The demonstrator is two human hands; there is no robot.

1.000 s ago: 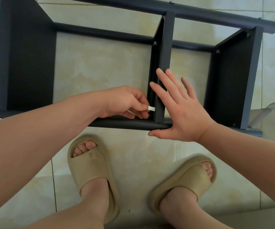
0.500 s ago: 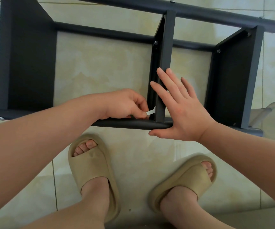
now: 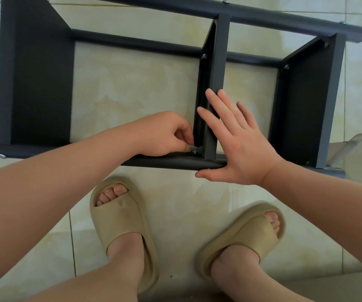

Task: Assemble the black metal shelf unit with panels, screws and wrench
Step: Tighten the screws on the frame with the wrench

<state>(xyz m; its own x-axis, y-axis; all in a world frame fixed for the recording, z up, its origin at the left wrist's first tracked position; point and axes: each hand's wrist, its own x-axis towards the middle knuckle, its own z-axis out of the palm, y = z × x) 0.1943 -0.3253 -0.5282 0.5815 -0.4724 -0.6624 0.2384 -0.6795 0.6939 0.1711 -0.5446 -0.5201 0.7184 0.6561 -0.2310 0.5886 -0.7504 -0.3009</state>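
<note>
Tightening the near screw (image 3: 194, 151) of the middle panel (image 3: 217, 83); the black shelf unit (image 3: 34, 83) lies on the tiled floor (image 3: 132, 88).

My left hand (image 3: 165, 136) pinches what looks like a small flat wrench (image 3: 196, 147) at that screw, where the panel meets the near rail (image 3: 165, 163). My right hand (image 3: 241, 149) is spread flat, fingers straight, bracing the panel. I judge short turns best, with the wrench seated square and the panel pressed flush. No brand or writing is readable.
</note>
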